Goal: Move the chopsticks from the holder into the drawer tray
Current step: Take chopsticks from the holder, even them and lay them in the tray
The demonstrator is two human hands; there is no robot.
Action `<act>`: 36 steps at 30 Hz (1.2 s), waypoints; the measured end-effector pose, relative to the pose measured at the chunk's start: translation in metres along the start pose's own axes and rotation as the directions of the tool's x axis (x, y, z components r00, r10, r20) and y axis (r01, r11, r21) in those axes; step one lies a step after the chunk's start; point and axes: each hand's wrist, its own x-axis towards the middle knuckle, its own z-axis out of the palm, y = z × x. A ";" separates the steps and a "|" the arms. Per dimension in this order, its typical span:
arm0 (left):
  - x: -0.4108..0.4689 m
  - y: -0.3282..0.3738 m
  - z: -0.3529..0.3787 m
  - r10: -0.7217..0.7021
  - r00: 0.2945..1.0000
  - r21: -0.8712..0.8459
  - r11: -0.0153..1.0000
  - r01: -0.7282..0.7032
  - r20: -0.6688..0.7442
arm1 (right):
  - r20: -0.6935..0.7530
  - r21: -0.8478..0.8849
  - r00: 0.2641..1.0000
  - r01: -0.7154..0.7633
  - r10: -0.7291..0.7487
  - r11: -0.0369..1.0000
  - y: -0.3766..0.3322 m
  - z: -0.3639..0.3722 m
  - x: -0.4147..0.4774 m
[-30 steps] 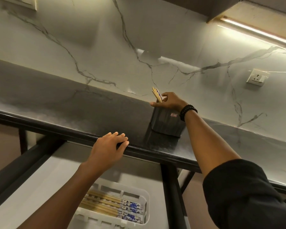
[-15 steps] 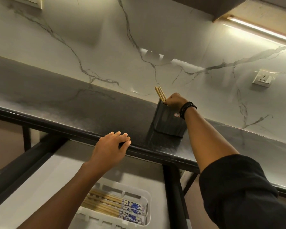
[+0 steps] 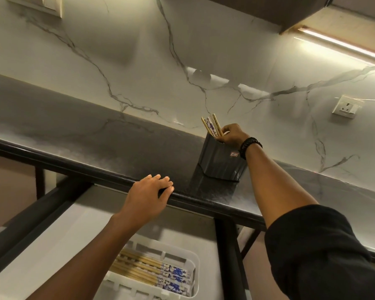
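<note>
dark counter [image 3: 95, 146]: right hand [image 3: 233, 136] grips chopsticks [image 3: 211, 126] in holder [image 3: 221, 163].

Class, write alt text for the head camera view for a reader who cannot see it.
A right hand grips chopsticks standing in a dark holder on a dark counter. The left hand rests on the counter's edge, above a white drawer tray holding more chopsticks.

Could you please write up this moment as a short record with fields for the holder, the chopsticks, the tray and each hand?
holder: dark holder upright on the counter
chopsticks in holder: a few chopsticks sticking out, leaning left
tray: white tray in the open drawer, more chopsticks lying flat inside
right hand: right hand at the holder's top, fingers on the chopsticks
left hand: left hand resting on the counter edge, holding nothing
</note>
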 end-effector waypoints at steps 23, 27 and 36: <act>-0.005 -0.001 0.003 -0.003 0.990 -0.259 0.965 -0.034 -0.143 | -0.152 -0.267 0.755 0.590 -0.638 0.762 -0.075 -0.032 -0.063; -0.004 0.008 -0.015 -0.089 0.972 -0.534 0.844 -0.042 -0.217 | -0.013 -0.328 0.729 0.643 -0.684 0.692 -0.083 -0.019 -0.084; 0.001 0.025 -0.051 -0.178 0.926 -0.852 0.477 -0.215 -0.333 | 0.297 -0.357 0.610 0.784 -0.734 0.507 -0.095 0.018 -0.127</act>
